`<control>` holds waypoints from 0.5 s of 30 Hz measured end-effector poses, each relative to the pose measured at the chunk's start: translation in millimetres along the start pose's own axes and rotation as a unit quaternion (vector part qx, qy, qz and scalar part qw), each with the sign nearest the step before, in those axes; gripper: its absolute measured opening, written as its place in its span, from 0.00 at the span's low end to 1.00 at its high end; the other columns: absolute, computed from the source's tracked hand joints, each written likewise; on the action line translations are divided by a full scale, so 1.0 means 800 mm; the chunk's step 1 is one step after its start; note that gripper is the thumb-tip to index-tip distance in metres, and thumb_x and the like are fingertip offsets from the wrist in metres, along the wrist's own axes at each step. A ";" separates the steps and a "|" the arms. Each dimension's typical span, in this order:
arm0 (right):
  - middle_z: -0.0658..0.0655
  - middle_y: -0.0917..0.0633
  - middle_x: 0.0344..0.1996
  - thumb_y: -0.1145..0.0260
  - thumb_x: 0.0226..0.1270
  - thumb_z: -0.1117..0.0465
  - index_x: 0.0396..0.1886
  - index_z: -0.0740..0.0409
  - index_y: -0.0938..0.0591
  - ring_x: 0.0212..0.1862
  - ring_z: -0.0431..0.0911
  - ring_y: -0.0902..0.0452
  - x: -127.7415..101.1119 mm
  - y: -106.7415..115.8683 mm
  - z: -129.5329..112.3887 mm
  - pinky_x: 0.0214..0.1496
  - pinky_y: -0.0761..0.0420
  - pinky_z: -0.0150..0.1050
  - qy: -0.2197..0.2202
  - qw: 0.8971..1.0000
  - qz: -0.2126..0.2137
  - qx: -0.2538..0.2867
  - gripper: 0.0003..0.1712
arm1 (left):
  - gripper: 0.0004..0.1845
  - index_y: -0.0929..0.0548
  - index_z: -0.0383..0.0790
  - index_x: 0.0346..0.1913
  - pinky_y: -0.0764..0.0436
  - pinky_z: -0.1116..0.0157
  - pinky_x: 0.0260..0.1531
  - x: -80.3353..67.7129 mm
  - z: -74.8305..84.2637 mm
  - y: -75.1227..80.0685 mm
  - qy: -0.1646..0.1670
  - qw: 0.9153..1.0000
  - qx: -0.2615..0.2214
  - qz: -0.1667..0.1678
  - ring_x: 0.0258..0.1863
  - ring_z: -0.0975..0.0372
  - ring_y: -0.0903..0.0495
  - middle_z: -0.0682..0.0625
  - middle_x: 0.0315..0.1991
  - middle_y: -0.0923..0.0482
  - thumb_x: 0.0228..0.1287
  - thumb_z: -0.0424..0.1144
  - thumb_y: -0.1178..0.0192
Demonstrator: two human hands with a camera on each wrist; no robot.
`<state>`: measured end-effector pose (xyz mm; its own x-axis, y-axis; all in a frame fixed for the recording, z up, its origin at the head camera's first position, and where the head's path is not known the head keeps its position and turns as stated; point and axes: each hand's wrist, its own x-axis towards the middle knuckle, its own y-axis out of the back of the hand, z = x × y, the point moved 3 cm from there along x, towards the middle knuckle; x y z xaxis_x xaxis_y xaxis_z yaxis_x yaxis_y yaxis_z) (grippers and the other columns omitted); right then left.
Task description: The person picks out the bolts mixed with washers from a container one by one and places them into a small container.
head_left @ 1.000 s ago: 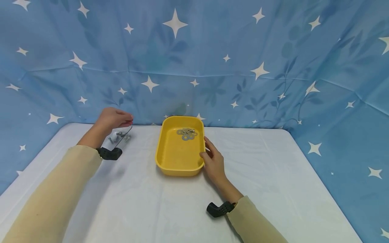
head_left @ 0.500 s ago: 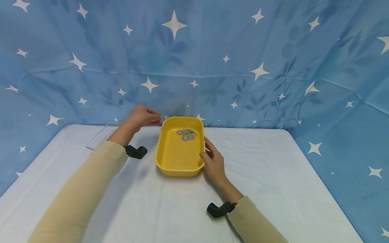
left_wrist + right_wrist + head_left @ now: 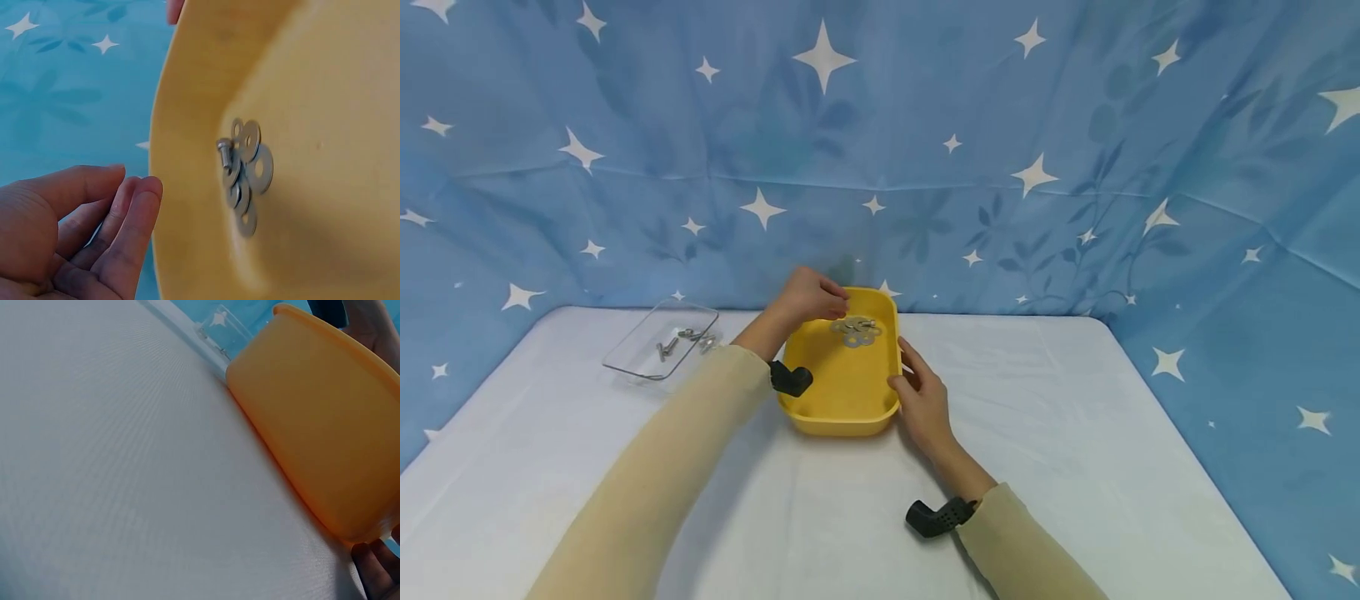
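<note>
Where it hovered by the clear tray (image 3: 658,350), the left hand (image 3: 805,296) now overhangs the yellow bin (image 3: 842,392).

Landmark: yellow tray (image 3: 838,400).

- Above tray: your way in from top open; left hand (image 3: 805,296) hangs over far-left rim, just left of washer pile (image 3: 856,331).
- Near half of tray floor bare.
- Right of tray: right hand (image 3: 921,400) against side wall, blocks that flank.
- Left of tray: clear dish (image 3: 658,340) with bolts, well apart; open tabletop (image 3: 550,433) between.
- Behind tray: blue star cloth (image 3: 925,208) close, little room.
</note>
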<state>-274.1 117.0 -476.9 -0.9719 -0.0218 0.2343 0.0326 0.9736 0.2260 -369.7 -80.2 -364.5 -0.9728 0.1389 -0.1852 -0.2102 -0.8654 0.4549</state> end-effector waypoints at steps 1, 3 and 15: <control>0.61 0.22 0.68 0.43 0.70 0.65 0.77 0.46 0.32 0.66 0.55 0.21 0.000 0.000 -0.001 0.66 0.18 0.51 0.002 1.000 0.000 0.001 0.35 | 0.17 0.17 0.27 0.58 0.15 0.56 0.57 0.002 -0.001 -0.003 -0.002 1.000 -0.004 0.000 0.54 0.46 0.15 0.33 0.57 0.18 0.69 0.31 0.37; 0.62 0.22 0.67 0.43 0.70 0.66 0.77 0.46 0.32 0.65 0.55 0.20 0.000 0.000 -0.001 0.65 0.18 0.52 0.006 1.000 0.001 0.004 0.35 | 0.17 0.16 0.27 0.56 0.14 0.56 0.57 0.008 -0.003 -0.009 -0.007 1.000 -0.008 0.003 0.54 0.46 0.14 0.33 0.57 0.18 0.68 0.30 0.37; 0.62 0.21 0.67 0.43 0.70 0.65 0.76 0.46 0.32 0.64 0.55 0.19 -0.001 0.000 0.002 0.65 0.18 0.52 0.013 1.000 0.008 -0.011 0.35 | 0.15 0.14 0.31 0.54 0.15 0.54 0.59 0.031 -0.013 -0.041 0.004 1.000 -0.007 0.018 0.52 0.46 0.15 0.35 0.53 0.16 0.67 0.32 0.35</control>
<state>-273.5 117.1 -479.1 -0.9650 -0.0126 0.2621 0.0533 0.9685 0.2431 -385.7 -53.9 -393.0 -0.9788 0.1039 -0.1765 -0.1739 -0.8768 0.4483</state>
